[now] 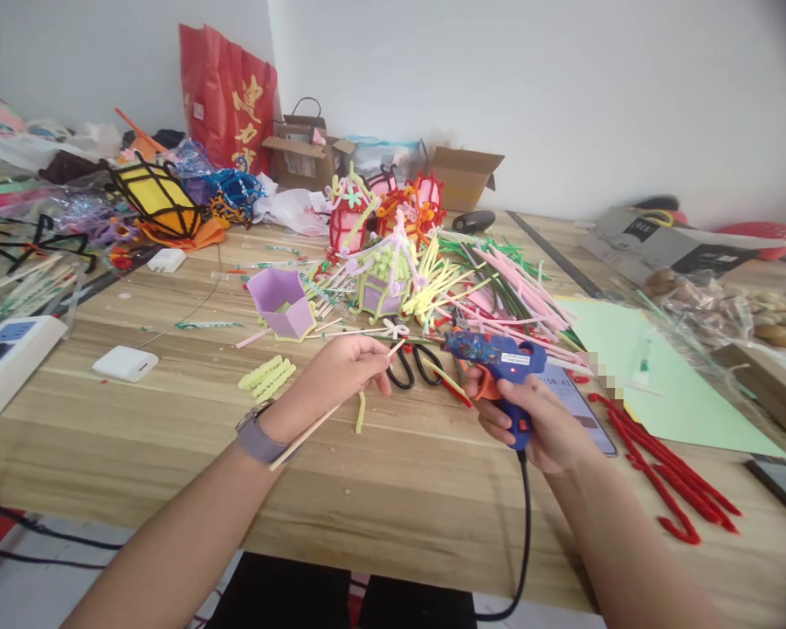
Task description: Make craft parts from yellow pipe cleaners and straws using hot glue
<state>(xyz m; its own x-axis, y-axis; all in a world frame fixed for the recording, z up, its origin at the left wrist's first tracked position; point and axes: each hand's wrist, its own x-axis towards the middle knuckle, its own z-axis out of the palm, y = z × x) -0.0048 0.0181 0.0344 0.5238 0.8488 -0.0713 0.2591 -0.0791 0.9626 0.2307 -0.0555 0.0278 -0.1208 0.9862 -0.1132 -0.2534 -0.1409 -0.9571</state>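
Observation:
A thin wooden stick point(306, 435) is pinched in my left hand point(341, 376), its upper tip pointing toward the glue gun and its lower end passing beneath the wrist. My right hand point(530, 419) is wrapped round a blue glue gun point(498, 351) with an orange trigger; its nozzle points left, a short gap from the stick's tip. Behind my hands are black scissor handles point(425, 365), a purple open box point(280, 304) and a small purple and yellow-green lantern point(381, 293). Yellow-green twisted strips point(266, 377) lie left of my left hand.
Pink pipe cleaners point(520, 284) and red ones point(678, 472) lie to the right, near a green sheet point(668, 376) and a phone point(573, 402). A white charger point(126, 363) and power strip point(17, 362) are left. The gun's black cord point(524, 533) hangs over the front edge.

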